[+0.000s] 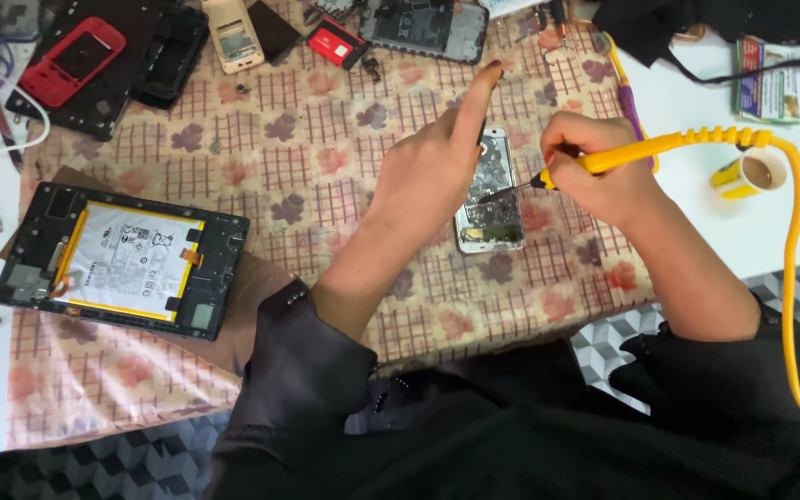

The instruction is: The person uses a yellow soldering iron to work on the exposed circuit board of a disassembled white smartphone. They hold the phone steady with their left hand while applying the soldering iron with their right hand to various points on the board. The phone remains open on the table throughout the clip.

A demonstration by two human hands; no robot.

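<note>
- Holding a yellow soldering iron with a thin dark tip (604,159) in my right hand (594,171), fingers wrapped tight round its handle like a pencil, so the tip stays steady.
- The tip touches the inside of a small opened phone with a silver frame (490,194), lying flat right under my fingers on the checked cloth with leaf shapes (326,148).
- My left hand (432,171) rests on the phone's left edge, I think to keep it from sliding. Its pointing finger sticks straight up and the other fingers curl loosely, gripping nothing.
- Just past my right hand stands a small yellow paper cup (750,173) with brown drink in it.
- Far off to the left of my left hand lies an opened black tablet with a white battery (122,259).
</note>
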